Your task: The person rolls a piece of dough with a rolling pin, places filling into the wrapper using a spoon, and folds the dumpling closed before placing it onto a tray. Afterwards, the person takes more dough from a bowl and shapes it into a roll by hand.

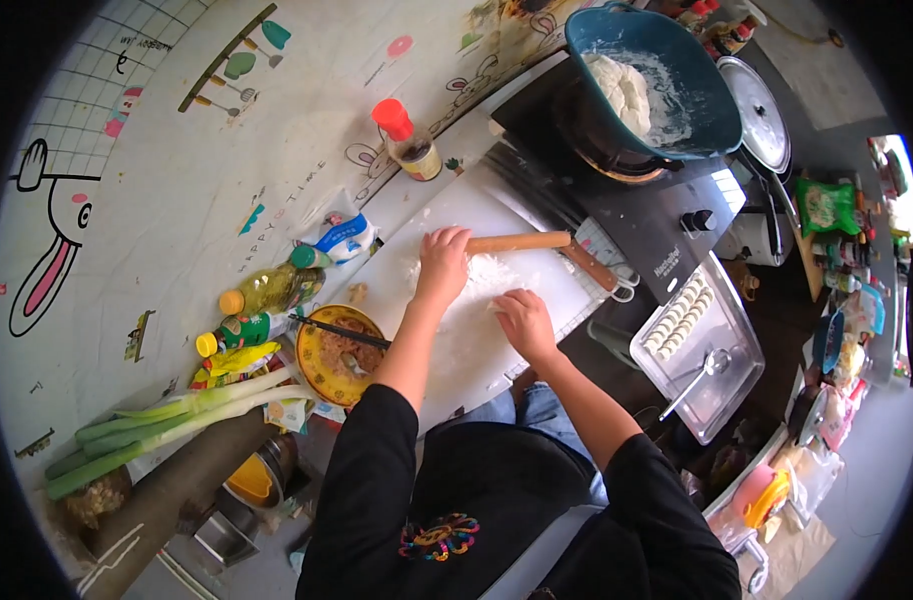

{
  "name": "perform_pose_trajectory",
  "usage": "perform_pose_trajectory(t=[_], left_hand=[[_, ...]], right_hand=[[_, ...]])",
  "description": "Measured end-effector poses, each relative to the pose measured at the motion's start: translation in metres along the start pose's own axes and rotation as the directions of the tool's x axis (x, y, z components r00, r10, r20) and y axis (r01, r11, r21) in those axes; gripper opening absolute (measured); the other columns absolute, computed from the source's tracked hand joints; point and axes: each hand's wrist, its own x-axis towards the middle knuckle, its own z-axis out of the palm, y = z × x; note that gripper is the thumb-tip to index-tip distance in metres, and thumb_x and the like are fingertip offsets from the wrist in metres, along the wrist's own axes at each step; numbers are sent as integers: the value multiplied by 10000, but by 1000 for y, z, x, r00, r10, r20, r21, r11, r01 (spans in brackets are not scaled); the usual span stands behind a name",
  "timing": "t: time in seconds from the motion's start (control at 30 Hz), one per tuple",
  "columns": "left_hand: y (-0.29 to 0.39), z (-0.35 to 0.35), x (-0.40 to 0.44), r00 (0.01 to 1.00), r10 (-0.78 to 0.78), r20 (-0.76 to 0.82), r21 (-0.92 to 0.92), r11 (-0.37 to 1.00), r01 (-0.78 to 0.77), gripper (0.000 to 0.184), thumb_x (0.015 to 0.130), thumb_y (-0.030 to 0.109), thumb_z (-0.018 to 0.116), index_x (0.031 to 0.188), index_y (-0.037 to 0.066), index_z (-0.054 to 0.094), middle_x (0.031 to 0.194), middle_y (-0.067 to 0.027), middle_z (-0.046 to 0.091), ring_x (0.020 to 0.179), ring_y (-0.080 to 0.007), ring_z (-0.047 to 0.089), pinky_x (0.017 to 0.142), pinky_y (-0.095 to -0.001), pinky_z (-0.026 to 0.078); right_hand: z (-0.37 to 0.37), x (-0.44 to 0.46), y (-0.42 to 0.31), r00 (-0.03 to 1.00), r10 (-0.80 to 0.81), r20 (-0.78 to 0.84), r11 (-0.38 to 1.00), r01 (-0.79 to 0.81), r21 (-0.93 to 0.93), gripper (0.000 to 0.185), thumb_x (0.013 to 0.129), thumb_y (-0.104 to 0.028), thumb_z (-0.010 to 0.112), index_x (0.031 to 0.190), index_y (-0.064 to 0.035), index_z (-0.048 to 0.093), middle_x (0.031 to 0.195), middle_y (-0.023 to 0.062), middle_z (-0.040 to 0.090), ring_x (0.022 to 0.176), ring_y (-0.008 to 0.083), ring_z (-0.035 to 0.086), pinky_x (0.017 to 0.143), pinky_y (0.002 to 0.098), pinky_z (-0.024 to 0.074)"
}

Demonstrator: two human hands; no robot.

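My left hand (445, 264) is closed over the left end of a wooden rolling pin (522, 242), which lies across the white board (467, 350). A patch of white flour (490, 273) is spread beside and below the pin. My right hand (524, 322) rests low over the floured board, its fingers loosely bent and slightly apart; nothing shows in it. A knife with a brown handle (589, 266) lies at the board's right edge. Left of my left forearm stands a yellow bowl (307, 350) of minced filling, with dark chopsticks (337, 331) across it.
A blue basin (717, 90) holding dough (620, 93) sits on the stove (667, 215). To the right, a metal tray (742, 385) holds rows of dumplings (680, 318) and a ladle (715, 362). Bottles, including an oil bottle (277, 288) and a red-capped bottle (417, 157), and leeks (167, 425) line the wall.
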Motion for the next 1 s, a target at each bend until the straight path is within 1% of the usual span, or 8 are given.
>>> perform_pose_trajectory(t=[0.1,0.23,0.33,0.43,0.5,0.7,0.8,1.0], left_hand=[[15,-13,-15,982,-170,-79,-195,969,152,408,785,-51,524,1190,-4,520,1220,-166,501,1174,-356,427,1029,-454,307],[48,-17,-62,955,-284,-89,-201,944,262,513,795,-82,455,1301,-36,390,1285,-234,420,1209,-394,382,1039,-464,289],[68,-3,-101,939,-344,-22,-245,912,329,674,790,-110,437,1420,6,229,1377,-242,339,1268,-396,339,1060,-454,278],[77,14,-128,917,-393,-68,-230,900,369,705,789,-91,469,1431,12,197,1397,-239,312,1283,-403,320,1072,-458,261],[80,21,-138,890,-448,-89,-207,882,423,717,789,-77,500,1430,12,192,1399,-236,308,1290,-406,311,1075,-460,256],[64,24,-130,918,-395,-39,-170,908,384,622,766,-25,621,1335,19,375,1273,-203,416,1185,-375,419,996,-421,364],[55,28,-120,930,-356,-94,-173,926,337,458,761,-17,636,1201,15,512,1148,-164,498,1061,-337,504,904,-386,428],[51,31,-109,925,-378,-31,-256,898,358,278,769,-27,608,1043,6,574,1020,-148,550,931,-349,548,813,-402,458]], right_hand=[[13,21,-1,998,12,-67,1000,-11,26,245,680,-7,664,923,-24,650,918,131,619,847,331,572,783,394,472],[35,36,-3,982,11,-187,1000,-13,-5,231,675,-10,646,900,-64,656,893,88,617,830,296,569,752,383,472],[49,35,-2,992,-37,-118,999,39,21,251,669,-15,644,911,-81,664,917,71,622,846,276,570,751,369,467],[52,19,3,991,-123,55,992,123,-1,275,667,-23,641,931,-98,665,940,51,621,887,258,567,763,362,448],[37,10,3,993,-107,44,994,108,-30,301,669,-35,645,962,-103,659,958,46,615,914,251,562,774,363,434],[0,-15,7,996,57,-69,984,-68,-167,405,647,-101,712,1045,-131,641,975,38,594,943,256,541,780,391,413],[2,-21,7,997,76,-32,981,-80,-174,385,652,-116,716,1030,-135,648,953,22,591,914,250,538,756,380,407],[20,-13,0,996,-12,-83,983,-4,-183,324,665,-151,712,985,-136,663,919,3,582,879,226,539,755,377,385]])
